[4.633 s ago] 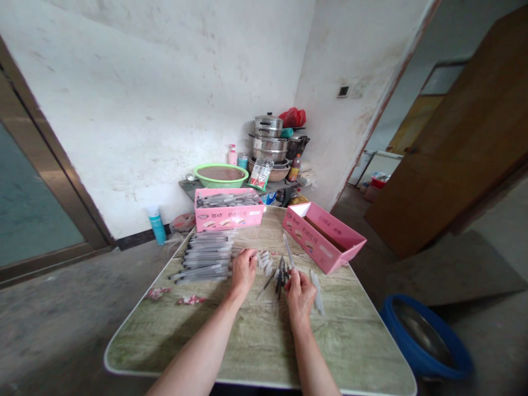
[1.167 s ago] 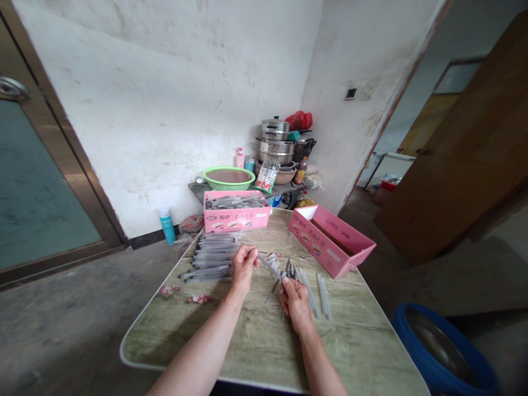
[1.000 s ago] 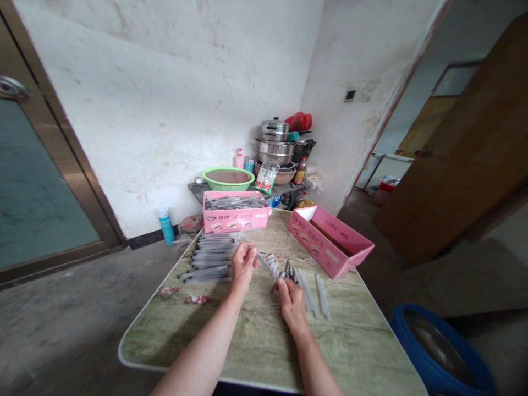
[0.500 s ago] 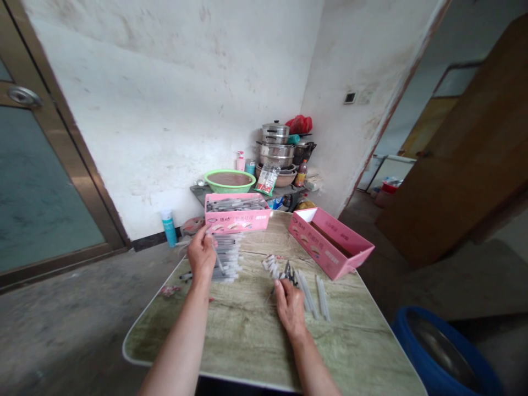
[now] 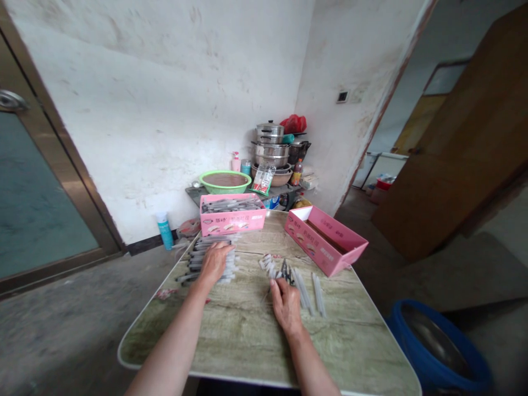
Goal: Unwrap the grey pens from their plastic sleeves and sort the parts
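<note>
My left hand [image 5: 213, 263] lies over a row of grey-white pens [image 5: 200, 258] on the left of the table, its fingers stretched out across them. What its fingertips touch is partly hidden. My right hand [image 5: 285, 302] rests on the table with thumb and fingers drawn together beside some small dark pointed pieces [image 5: 285, 268]. What sits in its grip is hidden. Clear plastic tubes [image 5: 303, 291] lie just right of that hand, with two or three more tubes [image 5: 318, 294] farther right. Small white pieces [image 5: 268, 264] lie beyond it.
A pink box [image 5: 233, 223] full of pens stands at the table's back left; another pink box [image 5: 325, 242] sits at the back right. Behind are a green basin [image 5: 225, 190] and stacked pots [image 5: 270, 154]. A blue barrel [image 5: 437, 352] stands right of the table [image 5: 247, 341].
My left hand has come down from beside the pink box onto the pens; the slim pen it held upright no longer shows. My right hand stays by the dark pieces. The view has shifted slightly.
</note>
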The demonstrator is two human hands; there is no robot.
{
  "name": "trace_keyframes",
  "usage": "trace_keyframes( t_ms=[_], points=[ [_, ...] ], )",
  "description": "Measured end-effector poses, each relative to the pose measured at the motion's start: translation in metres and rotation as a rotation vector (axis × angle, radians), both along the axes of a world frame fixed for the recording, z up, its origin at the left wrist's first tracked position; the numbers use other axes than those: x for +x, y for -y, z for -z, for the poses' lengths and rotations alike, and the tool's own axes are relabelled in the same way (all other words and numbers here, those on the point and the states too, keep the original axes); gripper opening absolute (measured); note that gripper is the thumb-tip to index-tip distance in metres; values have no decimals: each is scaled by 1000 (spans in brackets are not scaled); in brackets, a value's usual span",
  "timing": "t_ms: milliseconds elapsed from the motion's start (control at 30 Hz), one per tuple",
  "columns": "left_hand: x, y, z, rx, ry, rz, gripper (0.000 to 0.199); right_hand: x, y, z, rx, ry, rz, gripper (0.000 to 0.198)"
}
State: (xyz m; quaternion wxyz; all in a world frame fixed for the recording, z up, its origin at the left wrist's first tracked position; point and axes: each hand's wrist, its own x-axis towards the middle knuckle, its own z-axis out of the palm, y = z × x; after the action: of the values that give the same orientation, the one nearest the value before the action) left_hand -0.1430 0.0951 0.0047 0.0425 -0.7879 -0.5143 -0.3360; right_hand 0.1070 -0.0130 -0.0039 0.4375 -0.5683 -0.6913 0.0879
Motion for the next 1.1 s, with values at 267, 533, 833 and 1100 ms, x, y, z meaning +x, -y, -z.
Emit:
trace_keyframes(
  t_ms=[267,533,833,1100],
  points=[
    [23,11,-25,25,224,32,36,1,-3,2,15,-44,79,43],
    [118,40,-14,-189,581,200,25,33,-11,2,109,-272,570,49],
    [116,44,7,-198,528,193,23,38,-6,-12,-343,195,646,27],
    [111,35,13,-125,541,41,28,36,-1,-23,-567,482,593,17]
  ],
)
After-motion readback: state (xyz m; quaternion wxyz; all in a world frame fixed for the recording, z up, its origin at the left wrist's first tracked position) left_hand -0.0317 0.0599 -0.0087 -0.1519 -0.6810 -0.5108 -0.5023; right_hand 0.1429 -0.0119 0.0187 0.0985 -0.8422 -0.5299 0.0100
